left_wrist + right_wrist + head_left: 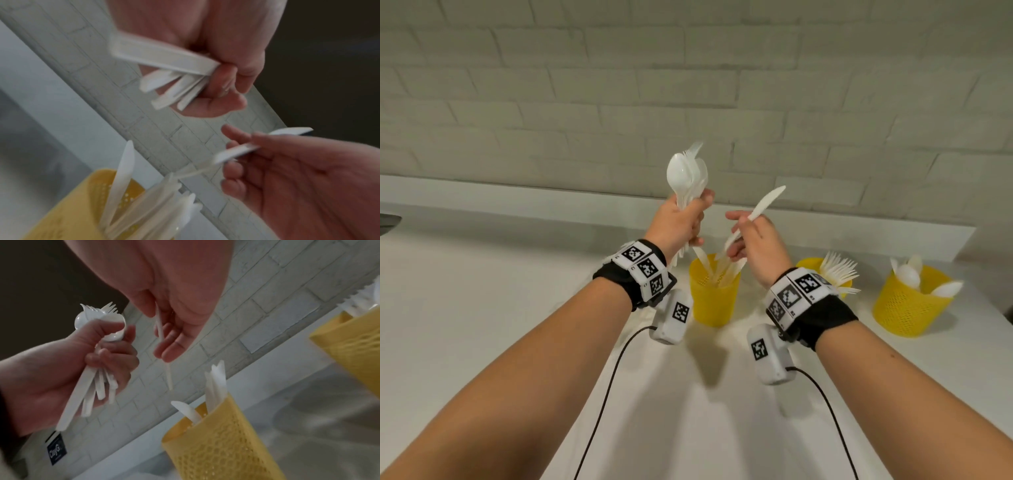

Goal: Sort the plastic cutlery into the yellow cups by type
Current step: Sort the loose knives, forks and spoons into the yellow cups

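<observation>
Two hands: both are up in the middle of the head view, above the left cup.
Left hand (677,222): its fingers are curled tight round a bunch of cutlery (690,178), spoon bowls up.
Right hand (755,241): its fingers and thumb pinch one white knife (762,205), tip up and to the right.
Left wrist view: shows the flat handle ends (164,78) fanned out below the fist; the head view hides most of them.
Right wrist view: shows fork tips (102,309) behind the round spoon in the bunch, and a dark label (56,449) at lower left.
Left cup (714,294): yellow plastic with tiny holes, holding knives, just under the hands.
Middle cup (808,265): yellow, mostly behind the right wrist, full of forks (839,269) spread like a fan.
Right cup (909,303): yellow mesh, with smooth round spoons (909,274), at the right edge.
Counter (482,308): white and smooth.
Wall (688,85): pale painted bricks.
</observation>
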The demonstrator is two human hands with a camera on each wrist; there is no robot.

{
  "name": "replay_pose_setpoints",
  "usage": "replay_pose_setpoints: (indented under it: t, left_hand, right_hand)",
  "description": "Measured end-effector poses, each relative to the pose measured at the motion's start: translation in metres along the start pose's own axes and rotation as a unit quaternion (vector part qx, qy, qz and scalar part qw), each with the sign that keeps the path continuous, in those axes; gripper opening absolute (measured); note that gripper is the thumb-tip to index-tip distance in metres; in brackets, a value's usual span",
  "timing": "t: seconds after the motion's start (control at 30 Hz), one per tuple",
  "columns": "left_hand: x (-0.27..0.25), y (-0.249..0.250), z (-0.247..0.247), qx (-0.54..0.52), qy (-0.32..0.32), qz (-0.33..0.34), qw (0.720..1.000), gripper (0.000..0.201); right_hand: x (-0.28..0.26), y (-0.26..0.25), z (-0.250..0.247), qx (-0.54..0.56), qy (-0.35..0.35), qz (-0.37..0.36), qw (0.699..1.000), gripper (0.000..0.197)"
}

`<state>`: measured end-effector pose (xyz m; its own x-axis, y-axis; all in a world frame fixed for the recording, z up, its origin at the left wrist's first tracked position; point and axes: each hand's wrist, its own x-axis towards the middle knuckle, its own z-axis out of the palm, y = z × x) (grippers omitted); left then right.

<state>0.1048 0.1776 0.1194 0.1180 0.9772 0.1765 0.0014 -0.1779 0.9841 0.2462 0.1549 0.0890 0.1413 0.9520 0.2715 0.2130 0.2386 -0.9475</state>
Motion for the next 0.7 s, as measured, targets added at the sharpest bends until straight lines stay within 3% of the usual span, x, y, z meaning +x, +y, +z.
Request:
replay_pose_setpoints:
  t: [0.13, 0.23, 0.33, 0.47, 0.7]
  left_hand:
    - [-0.009, -0.013, 0.004, -0.004, -0.027, -0.010, 1.000, 0.008]
    - [-0.014, -0.020, 0.004, -0.018, -0.040, -0.018, 0.999, 0.013]
    - [-0.017, -0.025, 0.005, -0.015, -0.056, -0.028, 0.998, 0.024]
    - [-0.020, -0.026, 0.013, -0.005, -0.055, -0.043, 0.998, 0.031]
    - [-0.025, -0.031, 0.022, 0.007, -0.089, -0.055, 0.995, 0.019]
  right_hand:
    - [0.009, 0.008, 0.010, -0.096, -0.047, 0.060, 0.992, 0.040]
    - [0.004, 0.008, 0.009, -0.126, -0.001, 0.044, 0.991, 0.057]
    - [-0.001, -0.004, 0.001, -0.088, 0.074, -0.027, 0.993, 0.040]
    - [-0.014, -0.022, -0.004, 0.005, 0.030, -0.075, 0.997, 0.012]
    - [-0.008, -0.021, -0.012, -0.092, 0.037, -0.128, 0.987, 0.009]
